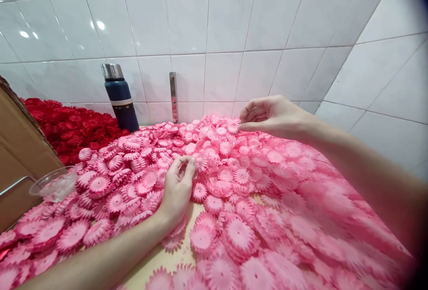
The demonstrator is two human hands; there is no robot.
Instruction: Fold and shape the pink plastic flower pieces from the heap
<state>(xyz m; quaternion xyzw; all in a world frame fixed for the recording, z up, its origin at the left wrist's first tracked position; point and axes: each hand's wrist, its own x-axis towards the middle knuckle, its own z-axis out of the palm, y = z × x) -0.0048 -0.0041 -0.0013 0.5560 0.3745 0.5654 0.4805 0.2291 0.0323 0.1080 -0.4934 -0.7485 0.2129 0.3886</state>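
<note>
Pink artificial-flower petal discs (240,232) with scalloped edges and small centre holes lie heaped over the table. My left hand (177,187) is closed low over the middle of the heap. Its thumb and forefinger pinch the edge of a pink petal disc (201,161). Farther back and to the right, my right hand (270,114) is raised just above the heap, its fingers curled in and its thumb stretched toward the left. Whatever may be between those fingertips is too small to make out.
A pile of red petal discs (76,132) lies at the back left, beside a dark blue bottle (122,100). A clear plastic bowl (55,185) sits by a cardboard box (25,161) at the left. Behind are a metal strip (173,98) and a tiled wall (224,14).
</note>
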